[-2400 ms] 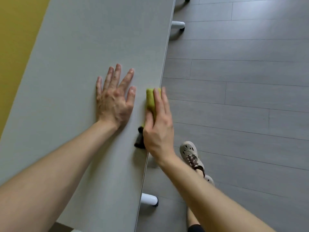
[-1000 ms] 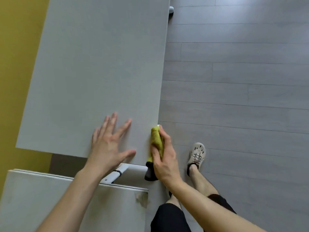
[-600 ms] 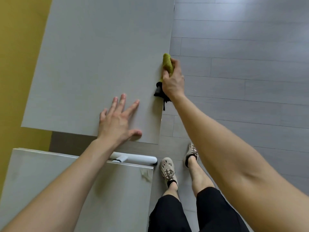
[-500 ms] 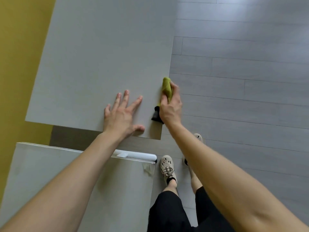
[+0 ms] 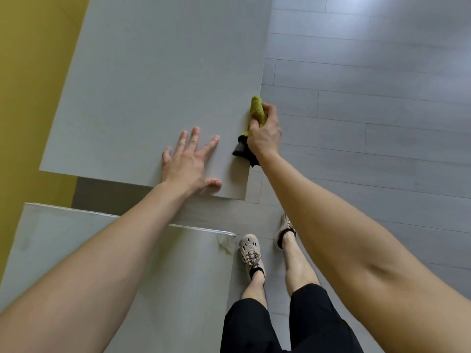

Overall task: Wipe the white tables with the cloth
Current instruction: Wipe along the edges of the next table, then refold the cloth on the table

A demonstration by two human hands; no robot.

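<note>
A white table [image 5: 153,85] fills the upper left of the head view. My left hand [image 5: 190,160] lies flat on it near its front right corner, fingers spread. My right hand [image 5: 263,135] grips a yellow-green cloth [image 5: 257,110] with a dark part hanging below, and holds it against the table's right edge. A second white table [image 5: 63,240] lies nearer to me at the lower left, partly hidden by my left forearm.
A yellow wall [image 5: 28,72] runs along the left. Grey plank floor [image 5: 369,98] spreads to the right. A narrow gap separates the two tables. My legs and beige shoes [image 5: 251,253] stand on the floor beside the nearer table's corner.
My right hand slid the cloth back and forth along the table's right edge and now sits slightly farther up it than half a second ago. My left hand stayed flat near the corner.
</note>
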